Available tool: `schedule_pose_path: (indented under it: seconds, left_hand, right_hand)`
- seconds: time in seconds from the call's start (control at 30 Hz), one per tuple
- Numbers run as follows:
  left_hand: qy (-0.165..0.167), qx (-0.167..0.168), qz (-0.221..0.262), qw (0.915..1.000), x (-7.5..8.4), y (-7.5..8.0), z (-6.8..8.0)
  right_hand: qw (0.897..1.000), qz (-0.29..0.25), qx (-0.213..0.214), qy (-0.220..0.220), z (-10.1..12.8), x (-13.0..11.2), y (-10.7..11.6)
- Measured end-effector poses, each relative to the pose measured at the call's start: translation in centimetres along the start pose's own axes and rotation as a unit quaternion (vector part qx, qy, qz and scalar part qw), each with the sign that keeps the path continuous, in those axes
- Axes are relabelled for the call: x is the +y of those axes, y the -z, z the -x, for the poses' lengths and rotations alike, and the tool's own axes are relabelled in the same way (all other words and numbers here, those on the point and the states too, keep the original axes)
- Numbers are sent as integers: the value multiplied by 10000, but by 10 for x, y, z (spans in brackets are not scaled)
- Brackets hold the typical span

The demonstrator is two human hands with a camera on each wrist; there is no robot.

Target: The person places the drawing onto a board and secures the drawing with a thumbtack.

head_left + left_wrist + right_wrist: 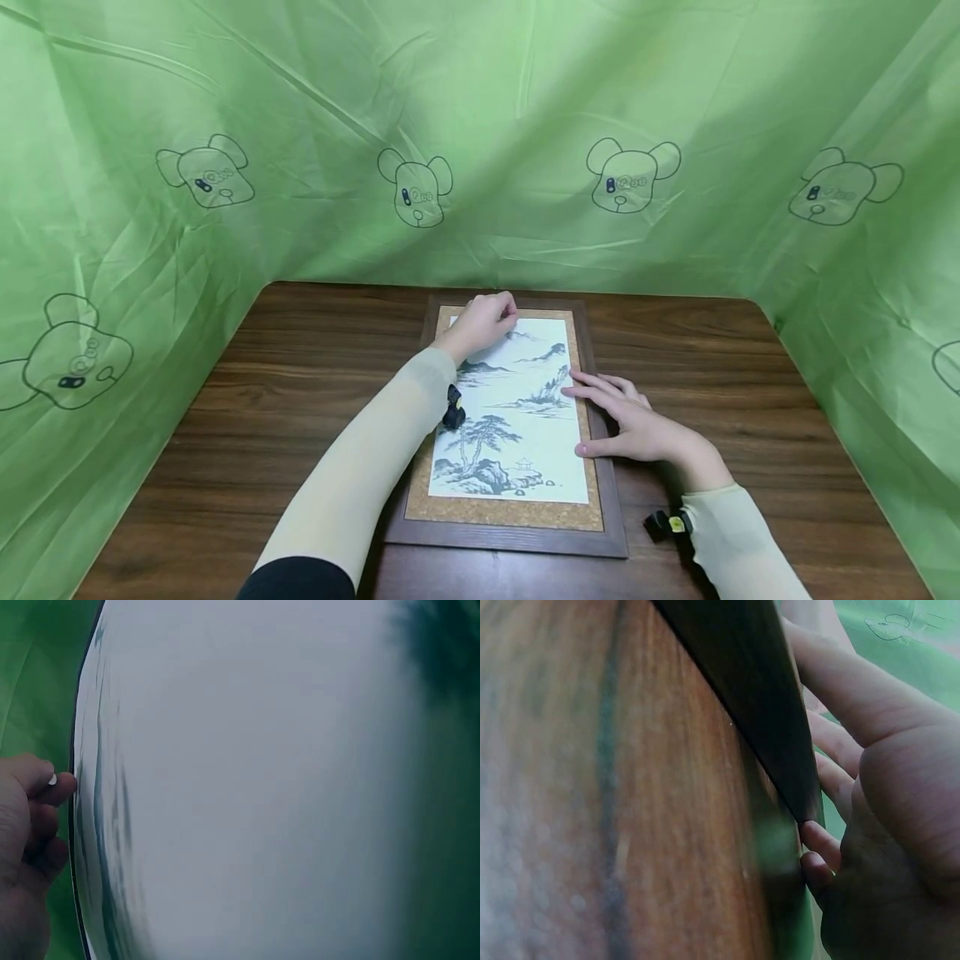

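A white sheet with a blue ink landscape (pixel 517 450) lies on a cork board (pixel 502 510) with a dark wooden frame (pixel 517 540). At the sheet's top edge, my left hand (pixel 482 321) is curled. Its thumb and index finger pinch a small white piece (pixel 52 780), like a pin head, mostly hidden between the fingertips. My right hand (pixel 633 421) spreads over the board's right side, fingertips at the sheet's right edge. Seen from the right wrist, the fingers (pixel 832 742) extend across the dark frame edge.
The board lies on a brown wood-grain table (pixel 300 417), near its middle. Green cloth (pixel 495 100) with bear-head drawings hangs behind and at both sides. Small black cameras are strapped to both wrists.
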State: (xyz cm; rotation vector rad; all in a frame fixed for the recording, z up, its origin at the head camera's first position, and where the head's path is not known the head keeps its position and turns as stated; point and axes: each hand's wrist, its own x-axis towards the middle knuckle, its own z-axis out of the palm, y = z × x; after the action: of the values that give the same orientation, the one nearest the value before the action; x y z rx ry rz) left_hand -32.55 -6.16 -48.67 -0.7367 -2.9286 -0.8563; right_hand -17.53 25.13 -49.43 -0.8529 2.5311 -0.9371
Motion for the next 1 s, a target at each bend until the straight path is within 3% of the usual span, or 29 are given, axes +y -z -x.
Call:
schedule_pose_path:
  seconds: [0.17, 0.53, 0.7, 1.0]
  left_hand:
    - [39, 100, -21, 9999, -3, -1, 1]
    - [-455, -154, -401, 9980, 2, 0, -2]
    - [-584, -105, -646, 9961, 0, -3, -3]
    - [-467, 148, -361, 9981, -5, -4, -3]
  right_hand:
    - [10000, -8, -56, -45, -1, 1, 0]
    - [9999, -3, -59, -95, 0, 2, 0]
    - [9999, 23, -81, -115, 0, 3, 0]
    - [9999, 60, -77, -110, -1, 4, 0]
